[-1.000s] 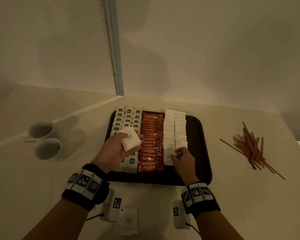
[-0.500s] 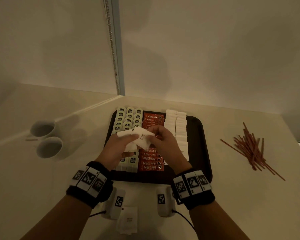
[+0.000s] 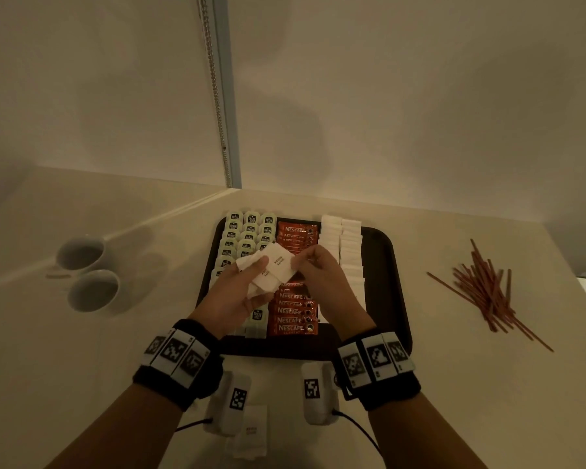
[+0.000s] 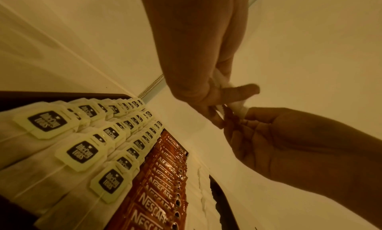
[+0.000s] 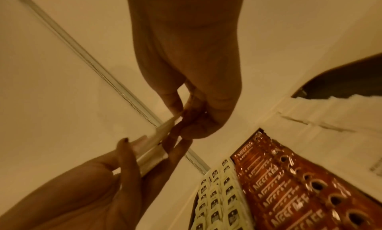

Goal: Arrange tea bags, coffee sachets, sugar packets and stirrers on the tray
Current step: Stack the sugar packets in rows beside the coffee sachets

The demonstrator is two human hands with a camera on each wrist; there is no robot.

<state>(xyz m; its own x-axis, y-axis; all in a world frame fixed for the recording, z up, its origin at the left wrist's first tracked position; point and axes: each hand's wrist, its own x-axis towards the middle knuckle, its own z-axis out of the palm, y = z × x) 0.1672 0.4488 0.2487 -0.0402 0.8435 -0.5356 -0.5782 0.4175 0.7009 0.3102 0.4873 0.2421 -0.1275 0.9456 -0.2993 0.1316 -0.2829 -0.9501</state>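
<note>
A black tray (image 3: 386, 265) carries rows of tea bags (image 3: 251, 228) on its left, red coffee sachets (image 3: 295, 313) down the middle and white sugar packets (image 3: 349, 245) to their right. Above the sachets my left hand (image 3: 251, 275) holds a small stack of white sugar packets (image 3: 274, 269). My right hand (image 3: 305, 262) pinches the right edge of the top packet. In the right wrist view the stack (image 5: 153, 150) sits between the left hand's thumb and fingers, with the right hand (image 5: 186, 119) pinching its end. Brown stirrers (image 3: 487, 289) lie in a loose pile on the table to the right of the tray.
Two white cups (image 3: 82, 255) stand on the table left of the tray. One loose white packet (image 3: 251, 431) lies on the table near the front edge, between my wrists. A wall rises close behind the tray.
My right hand left the sugar row on the tray, moved left and up, and pinched the top packet of the stack in my left hand. The left hand stayed about where it was.
</note>
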